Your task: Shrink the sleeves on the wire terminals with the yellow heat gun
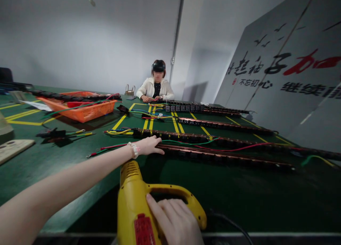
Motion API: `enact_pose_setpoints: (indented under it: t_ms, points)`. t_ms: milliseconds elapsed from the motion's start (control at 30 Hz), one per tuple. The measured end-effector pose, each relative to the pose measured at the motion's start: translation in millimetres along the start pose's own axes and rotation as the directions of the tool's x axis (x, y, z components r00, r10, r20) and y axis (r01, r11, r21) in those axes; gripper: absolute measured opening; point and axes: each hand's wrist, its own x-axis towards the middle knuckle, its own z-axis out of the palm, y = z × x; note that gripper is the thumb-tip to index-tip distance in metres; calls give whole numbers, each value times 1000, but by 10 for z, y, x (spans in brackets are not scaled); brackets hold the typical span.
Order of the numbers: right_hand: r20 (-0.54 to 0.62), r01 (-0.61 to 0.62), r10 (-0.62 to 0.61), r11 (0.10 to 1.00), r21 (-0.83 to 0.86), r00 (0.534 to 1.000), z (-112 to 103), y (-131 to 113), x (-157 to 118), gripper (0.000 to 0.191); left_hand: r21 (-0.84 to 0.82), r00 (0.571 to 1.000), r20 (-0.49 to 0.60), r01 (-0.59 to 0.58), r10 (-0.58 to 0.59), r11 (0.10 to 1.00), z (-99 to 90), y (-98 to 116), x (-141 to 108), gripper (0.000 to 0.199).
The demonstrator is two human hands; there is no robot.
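Observation:
My left hand [147, 145] reaches across the table and spans the near end of a long black strip with copper bars [213, 154]. Its thumb lies on the near side and its fingers on the far side. Red and green wires [103, 149] pass by that hand. In front of me, my right hand [177, 220] is closed by the loop handle of a yellow heat gun [131, 199], index finger along its body. Vents show at the gun's far end; its lower part is cut off by the frame.
Further strips [226, 126] lie across the green table [226, 195]. At left are an orange basket [98, 112], a black connector with wires [54, 133] and a beige board [16, 149]. A black cord [231, 223] runs near the front edge. Opposite sits a co-worker [157, 87].

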Motion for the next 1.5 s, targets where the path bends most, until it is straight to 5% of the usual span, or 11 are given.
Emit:
enact_pose_setpoints:
  t_ms: [167, 300, 500, 700, 1067, 1300, 1500]
  points:
    - [88, -44, 42, 999, 27, 995, -133, 69, 6, 55, -34, 992, -88, 92, -95, 995, 31, -81, -86, 68]
    - [93, -45, 45, 999, -2, 995, -177, 74, 37, 55, -255, 970, -222, 44, -103, 966, 30, -335, -233, 53]
    - [0, -131, 131, 991, -43, 991, -157, 11, 64, 57, -308, 856, -490, 4, -163, 951, 202, -844, -1011, 40]
    - [-63, -186, 179, 971, -150, 982, -62, -63, 29, 113, -25, 921, -389, 21, -29, 999, 146, -870, -1617, 28]
    - [-71, -185, 175, 964, -188, 982, 12, -93, 2, 113, 310, 938, -346, 78, 36, 948, 126, -807, -1645, 31]
    - [-48, -151, 145, 973, -173, 988, 37, -125, 27, 110, 35, 930, -298, 234, -213, 972, 67, -814, -1734, 38]
    - [-38, -217, 214, 970, -112, 976, 87, -288, 137, 101, -198, 845, -238, 440, -479, 876, 48, -1025, -1790, 58]
